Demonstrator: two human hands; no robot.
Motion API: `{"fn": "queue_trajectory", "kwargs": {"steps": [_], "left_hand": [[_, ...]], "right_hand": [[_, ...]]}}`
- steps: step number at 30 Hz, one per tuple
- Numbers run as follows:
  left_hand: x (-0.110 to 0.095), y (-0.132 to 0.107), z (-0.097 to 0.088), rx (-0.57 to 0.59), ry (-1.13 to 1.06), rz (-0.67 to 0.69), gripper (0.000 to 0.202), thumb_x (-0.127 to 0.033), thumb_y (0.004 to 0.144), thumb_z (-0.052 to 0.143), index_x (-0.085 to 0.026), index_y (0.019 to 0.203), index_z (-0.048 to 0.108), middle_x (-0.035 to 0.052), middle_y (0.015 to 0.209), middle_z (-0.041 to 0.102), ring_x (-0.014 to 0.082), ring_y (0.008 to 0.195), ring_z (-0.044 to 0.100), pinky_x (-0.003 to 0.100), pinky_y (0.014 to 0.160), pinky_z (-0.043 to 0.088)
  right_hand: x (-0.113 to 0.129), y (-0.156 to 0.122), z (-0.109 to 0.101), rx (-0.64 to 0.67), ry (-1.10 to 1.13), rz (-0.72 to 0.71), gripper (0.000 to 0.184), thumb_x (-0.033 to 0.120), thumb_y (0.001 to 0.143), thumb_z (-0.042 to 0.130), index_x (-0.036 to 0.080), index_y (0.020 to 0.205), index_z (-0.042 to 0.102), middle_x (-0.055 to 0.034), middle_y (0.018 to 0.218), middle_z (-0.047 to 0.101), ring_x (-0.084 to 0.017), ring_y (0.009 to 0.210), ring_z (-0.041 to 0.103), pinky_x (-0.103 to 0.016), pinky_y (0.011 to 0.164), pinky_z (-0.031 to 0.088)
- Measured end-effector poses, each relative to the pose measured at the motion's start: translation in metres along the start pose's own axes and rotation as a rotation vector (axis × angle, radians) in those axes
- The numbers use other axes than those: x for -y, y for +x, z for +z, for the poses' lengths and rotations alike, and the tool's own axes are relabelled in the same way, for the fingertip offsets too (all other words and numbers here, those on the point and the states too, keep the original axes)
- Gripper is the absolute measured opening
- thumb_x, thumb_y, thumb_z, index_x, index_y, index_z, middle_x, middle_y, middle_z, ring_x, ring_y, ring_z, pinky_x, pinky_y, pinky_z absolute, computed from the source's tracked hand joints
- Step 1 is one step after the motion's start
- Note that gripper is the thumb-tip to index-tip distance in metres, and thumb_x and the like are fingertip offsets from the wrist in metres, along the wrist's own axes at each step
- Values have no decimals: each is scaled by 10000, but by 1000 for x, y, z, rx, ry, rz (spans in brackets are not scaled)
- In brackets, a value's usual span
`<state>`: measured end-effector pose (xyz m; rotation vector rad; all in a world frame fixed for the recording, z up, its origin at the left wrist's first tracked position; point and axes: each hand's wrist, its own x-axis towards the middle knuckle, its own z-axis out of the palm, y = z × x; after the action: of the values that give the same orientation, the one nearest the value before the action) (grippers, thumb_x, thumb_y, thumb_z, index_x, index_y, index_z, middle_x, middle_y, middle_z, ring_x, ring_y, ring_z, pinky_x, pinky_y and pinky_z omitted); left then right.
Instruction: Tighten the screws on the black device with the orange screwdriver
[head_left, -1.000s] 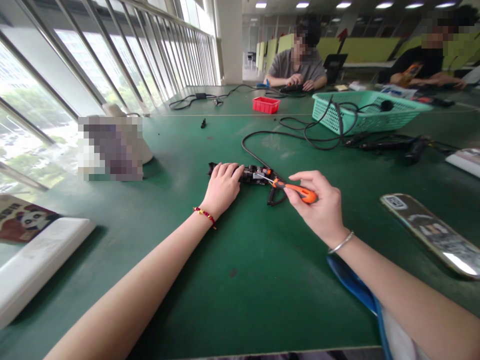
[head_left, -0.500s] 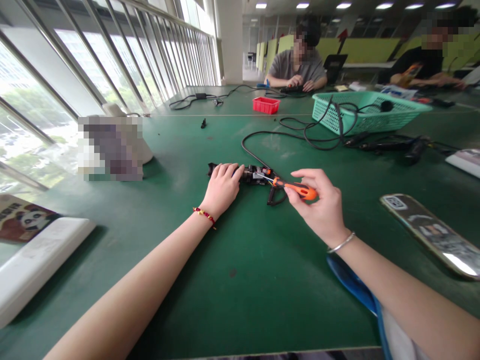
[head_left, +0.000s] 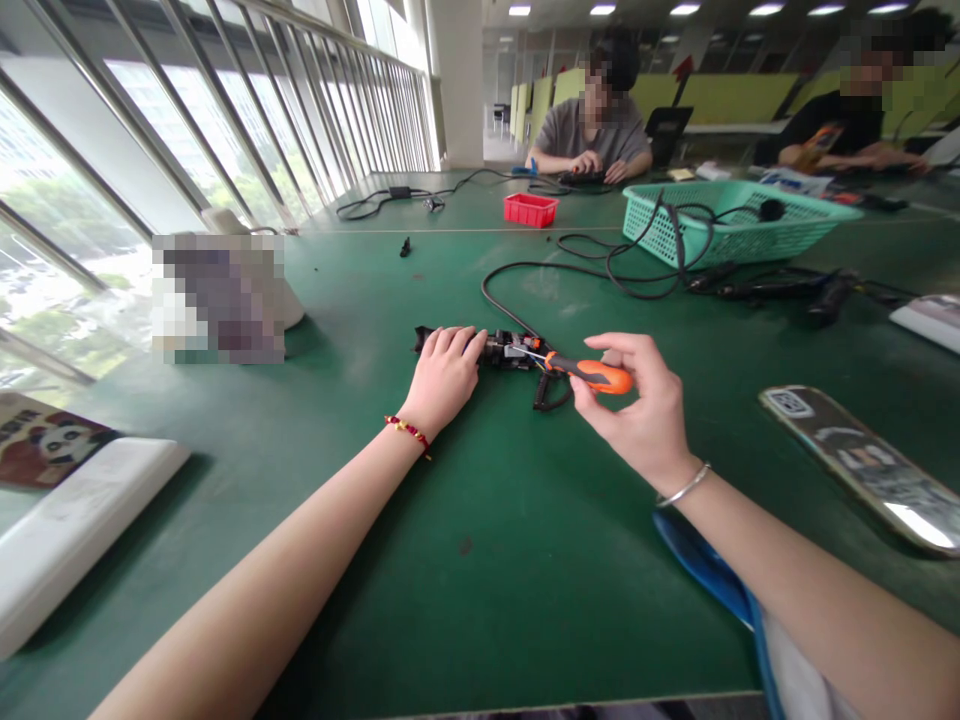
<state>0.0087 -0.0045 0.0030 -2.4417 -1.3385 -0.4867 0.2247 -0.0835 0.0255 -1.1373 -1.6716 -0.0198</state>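
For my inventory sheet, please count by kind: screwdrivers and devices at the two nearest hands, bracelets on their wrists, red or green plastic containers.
Screwdrivers: 1, orange-and-grey screwdriver, in the right hand
Devices: 1, long black device, under the left hand
Bracelets: 2, red beaded bracelet, silver metal bangle
Containers: 2, small red plastic box, green perforated plastic basket
Total: 6

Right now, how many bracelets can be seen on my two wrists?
2: a red bracelet at the wrist of the left hand, which lies on the black device; a silver bracelet at the wrist of the right hand, which holds the screwdriver. None seems hidden.
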Motion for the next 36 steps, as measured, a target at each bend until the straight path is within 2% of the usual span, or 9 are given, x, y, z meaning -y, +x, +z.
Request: {"fn": "queue_trajectory", "kwargs": {"steps": [3,6,12,15,19,22,28,32,36], "left_hand": [[0,0,-1,0,-3,-1,463,-154,864,424,-140,1324,474,124,1338,531,280,1231,462,457,1081,347],[-1,-1,-1,1,-5,-11,463,-159,863,426,-139,1323,476,125,1364,511,275,1268,444,460,1116,303],[0,-1,2,32,-36,-20,589,-220,894,417,-82,1449,275,150,1493,354,257,1380,322,482,1174,175],[2,0,3,65,-20,-21,583,-284,928,401,-77,1455,264,154,1450,412,263,1358,349,487,1173,161],[1,1,-2,76,63,-22,549,-339,938,415,-78,1417,353,163,1297,524,287,1242,455,468,1147,215],[0,1,-12,123,108,-60,565,-397,924,451,-81,1389,392,175,1193,548,307,1137,510,450,1036,360],[13,2,-36,361,-85,-297,386,-501,843,539,-230,1104,621,65,1088,554,196,817,619,279,692,480],[36,-7,-49,405,-109,-442,411,-547,785,552,-224,1019,653,63,1014,621,235,856,624,289,689,472],[62,-21,-63,414,-26,-715,475,-584,756,541,-227,1049,650,93,966,671,310,947,618,334,701,474]], "right_hand": [[1,1,0,-39,-1,-83,309,201,705,651,235,1002,571,-25,885,644,-191,791,625,-347,746,511],[3,1,0,35,-27,-57,136,241,734,644,234,863,600,-1,756,649,-169,665,609,-354,734,506],[4,-1,2,416,-74,-139,223,292,761,625,215,971,629,-33,904,722,-191,756,628,-376,821,487],[5,-3,4,585,-92,-199,278,289,737,655,208,1002,629,-30,941,728,-198,804,631,-384,879,465],[5,-5,4,619,-27,-285,263,273,714,665,195,962,626,-28,943,725,-194,821,629,-373,883,469],[4,-4,3,593,21,-321,254,262,721,653,188,962,619,-22,912,723,-175,786,626,-373,896,466],[5,-4,2,615,59,-350,263,243,722,646,170,975,636,-35,876,722,-167,767,637,-353,852,488],[8,-6,3,680,53,-323,267,223,725,641,169,986,656,-39,876,729,-167,757,643,-333,803,498],[8,-6,3,739,46,-278,269,218,745,630,185,1009,660,-25,870,733,-160,730,640,-333,786,501]]}}
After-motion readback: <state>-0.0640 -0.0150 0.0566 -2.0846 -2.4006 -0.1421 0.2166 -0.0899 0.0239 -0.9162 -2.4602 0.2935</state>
